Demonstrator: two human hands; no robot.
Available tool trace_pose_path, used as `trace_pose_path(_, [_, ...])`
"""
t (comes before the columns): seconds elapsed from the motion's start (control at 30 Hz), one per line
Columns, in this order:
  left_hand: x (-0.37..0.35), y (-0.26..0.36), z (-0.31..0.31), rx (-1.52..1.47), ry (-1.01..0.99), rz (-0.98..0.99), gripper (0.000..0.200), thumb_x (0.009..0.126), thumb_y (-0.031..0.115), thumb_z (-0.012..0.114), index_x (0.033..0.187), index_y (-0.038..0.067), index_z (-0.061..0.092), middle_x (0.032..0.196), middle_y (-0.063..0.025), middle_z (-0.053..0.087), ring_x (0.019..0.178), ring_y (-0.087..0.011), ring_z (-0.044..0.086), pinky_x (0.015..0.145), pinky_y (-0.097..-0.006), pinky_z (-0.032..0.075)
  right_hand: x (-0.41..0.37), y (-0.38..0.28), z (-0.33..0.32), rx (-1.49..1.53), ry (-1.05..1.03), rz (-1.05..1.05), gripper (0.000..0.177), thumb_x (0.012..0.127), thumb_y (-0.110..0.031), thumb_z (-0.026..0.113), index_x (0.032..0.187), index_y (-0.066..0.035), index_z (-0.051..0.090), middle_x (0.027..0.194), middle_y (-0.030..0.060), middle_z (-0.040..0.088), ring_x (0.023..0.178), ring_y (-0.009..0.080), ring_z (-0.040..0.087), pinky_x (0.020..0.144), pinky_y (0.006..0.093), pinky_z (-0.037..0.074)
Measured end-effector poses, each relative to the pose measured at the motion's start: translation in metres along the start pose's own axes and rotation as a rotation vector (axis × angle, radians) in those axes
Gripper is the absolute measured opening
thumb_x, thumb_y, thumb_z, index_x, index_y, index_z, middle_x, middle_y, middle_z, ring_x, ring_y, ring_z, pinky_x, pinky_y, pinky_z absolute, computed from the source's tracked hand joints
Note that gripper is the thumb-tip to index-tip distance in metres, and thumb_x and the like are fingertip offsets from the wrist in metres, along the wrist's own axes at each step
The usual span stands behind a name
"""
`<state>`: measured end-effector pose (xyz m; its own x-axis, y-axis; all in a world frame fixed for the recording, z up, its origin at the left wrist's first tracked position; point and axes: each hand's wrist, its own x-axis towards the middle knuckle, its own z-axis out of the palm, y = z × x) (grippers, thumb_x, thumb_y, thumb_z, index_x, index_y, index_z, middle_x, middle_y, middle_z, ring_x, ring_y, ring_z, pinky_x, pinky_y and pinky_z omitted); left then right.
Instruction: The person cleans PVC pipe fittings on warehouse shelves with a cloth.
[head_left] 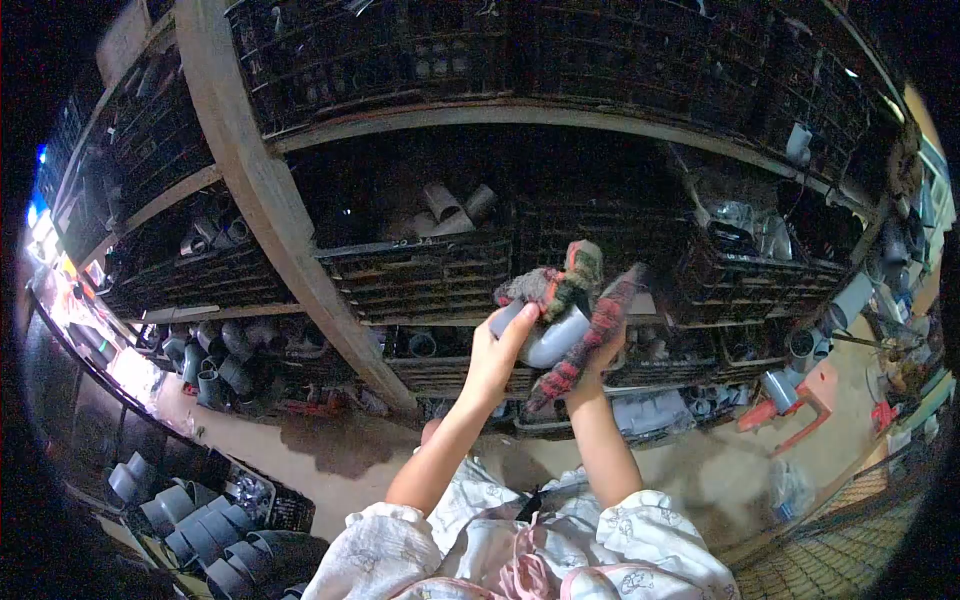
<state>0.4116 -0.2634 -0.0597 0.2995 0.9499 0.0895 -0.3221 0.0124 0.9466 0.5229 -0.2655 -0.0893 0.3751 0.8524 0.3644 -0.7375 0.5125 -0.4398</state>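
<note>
A grey curved pipe fitting [557, 341] is held in front of my body, before the shelves. My left hand [499, 347] is closed round its left side, the thumb on top. In my right hand [602, 352] is a red, black and grey knitted cloth [590, 345], pressed along the fitting's right side. More of the patterned cloth lies over the top of the fitting, near my left thumb. The fingers of my right hand are mostly hidden behind the cloth.
Dark slatted crates [420, 285] fill the wooden shelves ahead, some with grey pipe pieces [447, 208]. A slanting wooden post [262, 210] stands left of centre. Grey fittings [205, 530] are stacked at the lower left. A red stool-like object [806, 405] is at the right.
</note>
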Motion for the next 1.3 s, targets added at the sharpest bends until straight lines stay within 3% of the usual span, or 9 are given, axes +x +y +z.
trace_pose_path(0.13, [0.011, -0.037, -0.007, -0.318, -0.007, -0.179, 0.036, 0.077, 0.039, 0.054, 0.090, 0.005, 0.054, 0.083, -0.0026, 0.056, 0.069, -0.0087, 0.053, 0.059, -0.0225, 0.041, 0.002, -0.006, -0.005, -0.109, 0.040, 0.102, 0.050, 0.083, -0.047, 0.030, 0.108, -0.006, 0.044, 0.101, 0.0050, 0.050, 0.095, 0.0193, 0.048, 0.085, 0.0342, 0.037])
trace_pose_path(0.23, [-0.002, -0.028, 0.014, -0.452, 0.253, 0.046, 0.034, 0.076, 0.034, 0.057, 0.089, 0.004, 0.048, 0.077, -0.0014, 0.048, 0.068, -0.0096, 0.046, 0.060, -0.0231, 0.038, -0.007, 0.005, -0.002, -0.118, 0.133, 0.101, 0.050, 0.083, -0.048, 0.030, 0.107, -0.007, 0.044, 0.099, 0.0038, 0.049, 0.094, 0.0183, 0.047, 0.085, 0.0343, 0.036])
trace_pose_path(0.3, [0.003, -0.034, 0.012, -0.107, 0.301, 0.539, 0.032, 0.074, 0.028, 0.060, 0.086, 0.002, 0.044, 0.077, -0.0002, 0.042, 0.067, -0.0096, 0.042, 0.063, -0.0208, 0.035, -0.021, 0.022, -0.005, -0.109, 0.204, 0.075, 0.050, 0.083, -0.049, 0.029, 0.107, -0.008, 0.044, 0.099, 0.0030, 0.049, 0.094, 0.0177, 0.046, 0.085, 0.0344, 0.036])
trace_pose_path(0.47, [0.007, -0.026, 0.007, 0.339, 0.238, 0.989, 0.037, 0.070, 0.032, 0.062, 0.085, 0.003, 0.044, 0.082, -0.0021, 0.043, 0.072, -0.0090, 0.041, 0.066, -0.0228, 0.035, -0.026, 0.026, -0.031, 0.161, 0.005, 0.147, 0.050, 0.082, -0.052, 0.027, 0.104, -0.010, 0.045, 0.098, 0.0025, 0.049, 0.093, 0.0173, 0.046, 0.084, 0.0345, 0.036])
trace_pose_path(0.6, [-0.012, -0.012, 0.004, 0.005, 0.085, 0.348, 0.027, 0.069, 0.020, 0.063, 0.081, 0.003, 0.046, 0.074, -0.0006, 0.047, 0.067, -0.0070, 0.044, 0.061, -0.0212, 0.037, -0.028, -0.012, 0.013, -0.115, 0.292, 0.234, 0.055, 0.081, -0.055, 0.026, 0.103, -0.009, 0.047, 0.100, 0.0045, 0.049, 0.093, 0.0180, 0.046, 0.082, 0.0350, 0.037])
trace_pose_path(0.73, [-0.022, -0.025, 0.006, 0.052, -0.080, 0.649, 0.039, 0.065, 0.028, 0.064, 0.084, 0.000, 0.046, 0.080, -0.0066, 0.045, 0.073, -0.0124, 0.044, 0.067, -0.0247, 0.036, -0.021, -0.013, 0.000, -0.089, 0.208, 0.270, 0.054, 0.081, -0.054, 0.026, 0.104, -0.009, 0.046, 0.101, 0.0045, 0.049, 0.093, 0.0180, 0.046, 0.082, 0.0349, 0.037])
trace_pose_path(0.83, [-0.004, -0.030, 0.007, 0.018, 0.116, 0.853, 0.041, 0.066, 0.029, 0.065, 0.086, -0.001, 0.045, 0.082, -0.0078, 0.045, 0.076, -0.0141, 0.044, 0.069, -0.0263, 0.036, -0.021, 0.009, -0.012, -0.087, 0.200, 0.207, 0.054, 0.081, -0.053, 0.026, 0.105, -0.009, 0.046, 0.101, 0.0045, 0.049, 0.093, 0.0180, 0.046, 0.082, 0.0348, 0.037])
trace_pose_path(0.97, [0.002, -0.017, 0.005, 0.119, 0.230, 0.685, 0.045, 0.068, 0.037, 0.061, 0.087, 0.000, 0.045, 0.081, -0.0062, 0.046, 0.074, -0.0133, 0.044, 0.068, -0.0253, 0.036, -0.021, 0.009, -0.012, -0.071, 0.196, 0.156, 0.053, 0.082, -0.052, 0.027, 0.106, -0.009, 0.045, 0.101, 0.0046, 0.049, 0.093, 0.0180, 0.046, 0.082, 0.0347, 0.038])
trace_pose_path(1.3, [0.008, -0.025, 0.002, 0.230, 0.213, 0.814, 0.036, 0.062, 0.024, 0.067, 0.082, 0.001, 0.047, 0.081, -0.0056, 0.046, 0.077, -0.0150, 0.044, 0.071, -0.0269, 0.036, -0.032, 0.009, -0.019, -0.110, 0.223, 0.146, 0.051, 0.082, -0.050, 0.028, 0.108, -0.009, 0.043, 0.102, 0.0047, 0.048, 0.094, 0.0180, 0.046, 0.082, 0.0344, 0.038])
